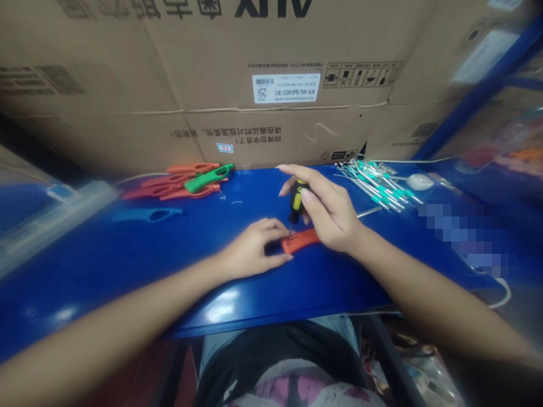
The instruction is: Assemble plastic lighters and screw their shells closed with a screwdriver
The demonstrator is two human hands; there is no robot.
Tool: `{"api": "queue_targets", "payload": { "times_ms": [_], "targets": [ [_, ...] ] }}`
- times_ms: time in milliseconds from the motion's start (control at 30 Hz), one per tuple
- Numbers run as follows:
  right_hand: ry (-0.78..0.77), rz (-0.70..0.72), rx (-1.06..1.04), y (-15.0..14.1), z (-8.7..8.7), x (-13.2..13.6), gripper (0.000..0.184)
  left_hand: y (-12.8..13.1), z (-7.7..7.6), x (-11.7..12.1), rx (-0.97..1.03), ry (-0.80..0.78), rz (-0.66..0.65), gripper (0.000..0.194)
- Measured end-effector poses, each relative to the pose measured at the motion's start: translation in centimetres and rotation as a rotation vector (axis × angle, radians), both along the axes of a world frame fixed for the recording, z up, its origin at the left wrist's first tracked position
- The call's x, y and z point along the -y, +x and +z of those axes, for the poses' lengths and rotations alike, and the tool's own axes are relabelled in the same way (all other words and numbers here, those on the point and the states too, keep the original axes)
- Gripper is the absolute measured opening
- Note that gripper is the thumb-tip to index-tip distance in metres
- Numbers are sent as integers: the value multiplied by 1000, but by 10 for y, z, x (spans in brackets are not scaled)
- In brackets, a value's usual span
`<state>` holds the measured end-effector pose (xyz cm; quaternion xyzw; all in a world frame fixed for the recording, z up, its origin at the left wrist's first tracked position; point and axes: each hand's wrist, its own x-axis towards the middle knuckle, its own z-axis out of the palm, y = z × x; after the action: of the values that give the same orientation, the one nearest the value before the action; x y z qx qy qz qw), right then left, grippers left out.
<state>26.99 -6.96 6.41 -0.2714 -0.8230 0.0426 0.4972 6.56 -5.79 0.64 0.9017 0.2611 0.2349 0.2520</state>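
My right hand point(328, 209) grips a black and yellow screwdriver point(299, 198), held nearly upright with its shaft pointing down. The tip meets the left end of an orange plastic handle point(301, 241) lying on the blue tabletop. My left hand point(254, 246) pinches that same end, thumb on the near side and fingers on the far side. Part of the handle is hidden behind my right hand. A thin metal rod point(369, 212) shows beyond that hand; whether it joins the handle I cannot tell.
Several orange handles point(169, 183) are piled at the back left, with a green one point(207, 178) on top and a blue one point(148, 215) nearby. Several metal rods with green parts point(377, 183) lie back right, beside a white spoon-like piece point(419, 181). Cardboard point(212, 68) stands behind the table.
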Motion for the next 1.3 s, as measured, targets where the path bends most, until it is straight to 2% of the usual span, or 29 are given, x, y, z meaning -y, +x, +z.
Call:
{"api": "queue_targets", "payload": {
  "times_ms": [67,133,200,267,367,400,467,533,600,700,767,833,900,967,1033,1100,1167,1233,1300],
  "targets": [
    [27,-6,-18,-1,-2,-2,31,0,-1,0,-5,6,7,36],
    [173,-103,-29,0,-3,-3,23,-1,-2,0,-9,9,8,38],
    [272,-191,-5,1,-2,-3,22,-1,-2,0,-6,11,12,40],
    [202,-170,29,2,1,-1,25,-1,-2,1,0,6,13,39],
    [-41,1,24,1,5,0,35,0,-2,0,1,0,7,36],
    [-76,27,7,1,5,0,34,0,-2,0,1,1,5,37],
    [-14,-42,-50,0,2,0,22,-1,-2,0,1,4,7,37],
    [132,-171,-92,1,-1,-2,13,-1,-2,0,3,1,5,38],
    [152,-197,-102,2,-4,-2,19,-1,-1,0,5,-2,1,38],
    [-99,-11,-92,3,-5,-3,34,0,0,0,4,-1,-2,37],
    [-198,71,-94,1,-4,-3,35,-1,0,0,-2,5,2,36],
    [-124,2,-112,0,-4,-3,27,-1,-1,0,-5,13,7,36],
    [55,-112,-103,0,-3,-2,24,-1,-3,0,-6,24,6,37],
    [180,-116,-64,0,-1,0,25,-1,-4,0,-5,38,4,40],
    [147,-4,-25,-1,1,3,29,-1,-4,1,-8,45,9,40],
    [26,106,-19,-3,3,4,36,-1,-4,1,-7,38,8,37],
    [-16,136,-26,-4,3,4,32,-1,-3,1,-3,24,2,33],
    [95,75,-39,-3,2,3,21,-1,-4,1,-9,13,7,33],
    [242,15,-21,-2,1,2,21,-2,-4,1,-19,9,17,34]
  ]
}}
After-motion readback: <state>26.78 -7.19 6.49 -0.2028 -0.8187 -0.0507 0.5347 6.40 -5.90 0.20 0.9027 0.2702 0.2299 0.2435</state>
